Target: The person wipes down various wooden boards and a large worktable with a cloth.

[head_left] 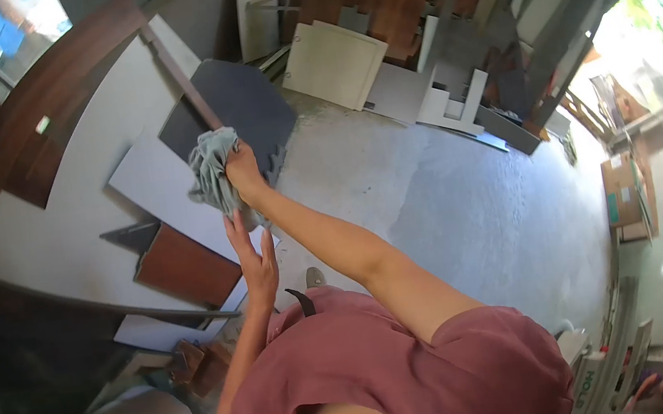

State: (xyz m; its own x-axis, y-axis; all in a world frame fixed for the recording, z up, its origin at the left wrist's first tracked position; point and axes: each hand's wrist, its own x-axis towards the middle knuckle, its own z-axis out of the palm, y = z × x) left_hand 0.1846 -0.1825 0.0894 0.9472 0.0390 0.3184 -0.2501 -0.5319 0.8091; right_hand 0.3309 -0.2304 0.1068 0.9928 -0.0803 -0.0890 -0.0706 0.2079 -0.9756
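A crumpled grey-green cloth [214, 169] is bunched in my right hand [245, 173], whose arm is stretched forward. The fingers on it are closed and partly hidden by the folds. Just below the cloth, my left hand [254, 263] is raised with its fingers extended and apart, the fingertips close to the cloth's lower edge. Behind the cloth are a dark grey sheet [252, 103] and a long narrow brown strip [179, 75] that slants up to the left.
White panels [49, 206] and a red-brown board [186, 267] lie at the left. Cabinet doors [334, 65] and offcuts lean along the back. Concrete floor [469, 212] stretches across the middle. A cardboard box [620, 189] stands at the right, near a bright opening.
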